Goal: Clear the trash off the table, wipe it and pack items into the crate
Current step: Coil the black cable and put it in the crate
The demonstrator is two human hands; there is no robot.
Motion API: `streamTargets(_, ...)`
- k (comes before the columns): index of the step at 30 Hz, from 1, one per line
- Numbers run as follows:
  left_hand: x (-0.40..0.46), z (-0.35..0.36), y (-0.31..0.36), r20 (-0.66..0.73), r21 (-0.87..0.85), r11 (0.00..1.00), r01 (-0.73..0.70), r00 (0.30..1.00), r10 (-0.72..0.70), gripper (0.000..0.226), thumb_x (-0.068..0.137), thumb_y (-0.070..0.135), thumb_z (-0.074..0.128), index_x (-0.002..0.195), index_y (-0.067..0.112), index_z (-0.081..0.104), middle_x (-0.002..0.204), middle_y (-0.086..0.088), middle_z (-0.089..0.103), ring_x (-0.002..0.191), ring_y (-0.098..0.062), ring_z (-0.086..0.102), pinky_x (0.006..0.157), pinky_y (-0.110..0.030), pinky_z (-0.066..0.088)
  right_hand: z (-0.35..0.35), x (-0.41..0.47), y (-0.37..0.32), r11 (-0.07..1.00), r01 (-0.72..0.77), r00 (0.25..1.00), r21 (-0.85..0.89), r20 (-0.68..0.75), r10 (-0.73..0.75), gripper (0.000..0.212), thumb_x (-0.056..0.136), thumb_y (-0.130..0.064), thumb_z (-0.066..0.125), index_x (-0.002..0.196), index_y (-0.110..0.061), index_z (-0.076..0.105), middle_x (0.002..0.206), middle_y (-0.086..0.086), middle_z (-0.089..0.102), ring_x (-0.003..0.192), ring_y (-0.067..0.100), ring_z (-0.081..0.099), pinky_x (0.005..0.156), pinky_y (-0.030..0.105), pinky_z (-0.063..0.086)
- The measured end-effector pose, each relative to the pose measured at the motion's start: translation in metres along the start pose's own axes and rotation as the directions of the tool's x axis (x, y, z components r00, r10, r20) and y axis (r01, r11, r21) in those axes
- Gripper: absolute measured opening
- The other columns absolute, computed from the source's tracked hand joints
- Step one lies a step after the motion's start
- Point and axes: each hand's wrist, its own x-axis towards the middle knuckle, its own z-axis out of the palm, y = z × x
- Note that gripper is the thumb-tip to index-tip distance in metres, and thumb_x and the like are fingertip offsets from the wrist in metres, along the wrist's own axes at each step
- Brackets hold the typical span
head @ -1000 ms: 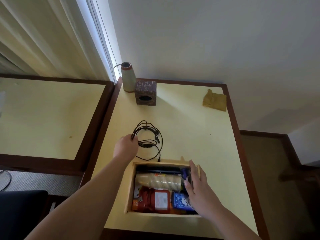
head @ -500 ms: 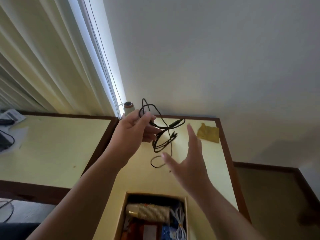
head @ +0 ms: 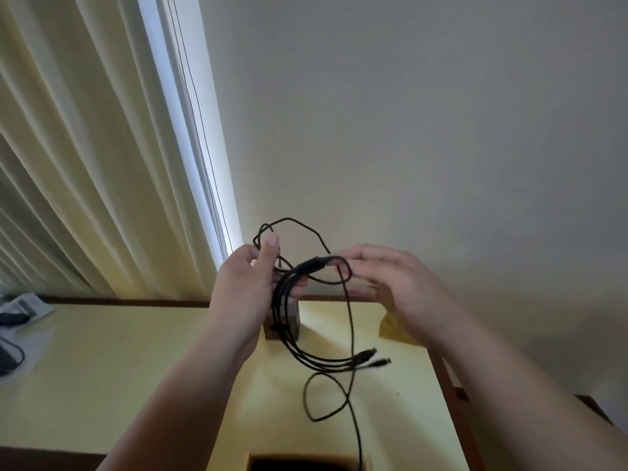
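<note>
Above the table (head: 136, 351), left hand (head: 248, 287) grips the looped cable (head: 350, 321); right hand (head: 390, 280) pinches it.

Left hand (head: 249, 283) grips looped black cable (head: 307, 283) raised above table (head: 136, 351). Right hand (head: 394, 280) pinches cable's thick junction. Loose ends dangle below both hands toward crate (head: 306, 465).

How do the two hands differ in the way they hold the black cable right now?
The left hand grips the bunched loops of the black cable with curled fingers, thumb upright; the right hand only pinches the thick junction at its fingertips, fingers stretched out sideways. Loops and plug ends hang below the left hand, while a single strand drops from near the right hand. Both are raised above the table, holding the same cable.
</note>
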Motion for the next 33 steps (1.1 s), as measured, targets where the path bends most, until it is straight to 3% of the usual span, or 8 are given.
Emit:
streamTargets(6, -0.008, -0.007, 0.033, 0.035, 0.035, 0.997, -0.071, 0.997, 0.069, 0.039, 0.108, 0.049, 0.049, 0.114, 0.011, 0.055, 0.07, -0.007, 0.078, 0.06, -0.025, 0.077, 0.059, -0.035, 0.065, 0.039, -0.002, -0.042, 0.954, 0.018, 0.995, -0.3, -0.084, -0.045, 0.022, 0.095, -0.054, 0.068, 0.105, -0.037, 0.078, 0.102, -0.021, 0.075, 0.099, -0.004, 0.067, 0.086, 0.027, 0.051)
streamTargets(10, 0.0, -0.017, 0.053, 0.104, 0.046, 0.994, -0.102, 0.99, 0.096, 0.037, 0.109, 0.048, 0.049, 0.117, 0.013, 0.054, 0.073, -0.005, 0.079, 0.055, -0.017, 0.073, 0.045, -0.023, 0.051, 0.044, -0.002, -0.057, 0.856, 0.037, 0.975, -0.516, -0.17, -0.145, 0.033, 0.093, -0.058, 0.067, 0.086, -0.027, 0.077, 0.08, -0.013, 0.075, 0.072, 0.0, 0.066, 0.071, 0.03, 0.052)
streamTargets(15, 0.01, -0.035, 0.071, 0.38, 0.245, 0.961, -0.128, 0.925, 0.026, 0.052, 0.099, 0.066, 0.055, 0.129, 0.024, 0.052, 0.08, 0.0, 0.081, 0.049, -0.01, 0.051, 0.053, -0.023, 0.043, 0.032, -0.002, -0.078, 0.884, -0.091, 0.972, -0.458, -0.234, -0.021, 0.052, 0.086, -0.059, 0.075, 0.077, -0.009, 0.066, 0.061, -0.001, 0.073, 0.058, 0.016, 0.072, 0.072, 0.04, 0.059)
streamTargets(19, 0.023, -0.052, 0.079, 0.389, 0.531, 0.812, -0.244, 0.921, 0.023, 0.078, 0.073, 0.092, 0.06, 0.13, 0.038, 0.055, 0.099, 0.01, 0.077, 0.088, -0.004, 0.064, 0.076, -0.028, 0.048, 0.011, 0.003, -0.083, 0.994, -0.1, 0.965, -0.045, -0.246, 0.086, 0.032, 0.085, -0.034, 0.084, 0.09, -0.005, 0.072, 0.059, 0.0, 0.06, 0.056, 0.012, 0.06, 0.084, 0.042, 0.063)
streamTargets(24, 0.037, -0.069, 0.094, 0.443, 0.463, 0.761, -0.454, 0.862, 0.245, 0.044, 0.087, 0.078, 0.059, 0.093, 0.039, 0.079, 0.104, -0.004, 0.077, 0.105, -0.026, 0.071, 0.086, -0.033, 0.053, -0.008, -0.001, -0.1, 0.892, -0.03, 0.978, 0.45, -0.171, 0.119, 0.034, 0.096, -0.004, 0.068, 0.129, -0.006, 0.067, 0.07, 0.005, 0.057, 0.065, 0.018, 0.062, 0.091, 0.044, 0.062)
streamTargets(28, 0.044, -0.07, 0.107, 0.397, 0.416, 0.749, -0.515, 0.844, 0.36, 0.041, 0.098, 0.061, 0.061, 0.084, 0.026, 0.076, 0.061, 0.002, 0.057, 0.054, -0.02, 0.051, 0.057, -0.023, 0.04, -0.015, -0.008, -0.116, 0.818, -0.033, 0.996, 0.574, -0.051, 0.075, 0.035, 0.099, -0.008, 0.06, 0.134, -0.008, 0.063, 0.076, 0.005, 0.054, 0.061, 0.016, 0.055, 0.078, 0.042, 0.063)
streamTargets(30, 0.051, -0.073, 0.11, 0.37, 0.419, 0.742, -0.522, 0.845, 0.386, 0.039, 0.099, 0.056, 0.062, 0.083, 0.023, 0.074, 0.052, 0.009, 0.043, 0.045, -0.007, 0.037, 0.047, -0.016, 0.033, -0.021, -0.01, -0.123, 0.869, -0.075, 0.995, 0.489, -0.018, 0.096, 0.037, 0.097, -0.013, 0.064, 0.134, -0.01, 0.064, 0.076, 0.002, 0.053, 0.056, 0.011, 0.044, 0.059, 0.03, 0.054)
streamTargets(33, 0.063, -0.083, 0.108, 0.355, 0.464, 0.698, -0.546, 0.836, 0.418, 0.037, 0.099, 0.058, 0.062, 0.083, 0.026, 0.072, 0.05, 0.011, 0.045, 0.043, -0.007, 0.037, 0.045, -0.016, 0.032, -0.04, -0.008, -0.123, 0.975, -0.126, 0.992, -0.182, 0.002, 0.129, 0.02, 0.097, -0.018, 0.072, 0.116, -0.013, 0.075, 0.066, -0.002, 0.049, 0.056, 0.013, 0.038, 0.054, 0.027, 0.039)
